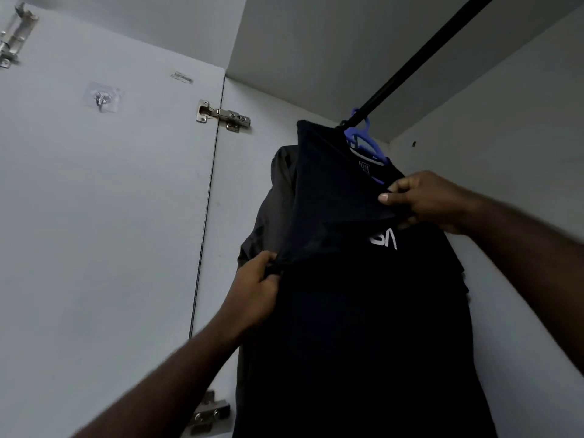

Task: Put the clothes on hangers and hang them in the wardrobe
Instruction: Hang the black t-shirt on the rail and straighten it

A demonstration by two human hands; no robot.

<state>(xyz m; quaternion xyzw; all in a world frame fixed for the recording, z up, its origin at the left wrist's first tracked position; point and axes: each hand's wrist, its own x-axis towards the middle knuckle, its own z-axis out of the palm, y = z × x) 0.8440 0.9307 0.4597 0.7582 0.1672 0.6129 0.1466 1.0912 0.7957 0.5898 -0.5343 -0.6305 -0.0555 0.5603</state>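
Both hands pinch the dark T-shirt [363, 311]: right hand [423, 200] just below the blue hanger [368, 143], left hand [256, 286] lower, pulling fabric down.

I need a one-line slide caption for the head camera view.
Both hands, left hand and right hand, grip a dark T-shirt on a blue hanger hooked over the wardrobe rail.

White letters, partly folded under, read "SA" on the dark T-shirt [363, 311]; its neck label [363, 164] is illegible.
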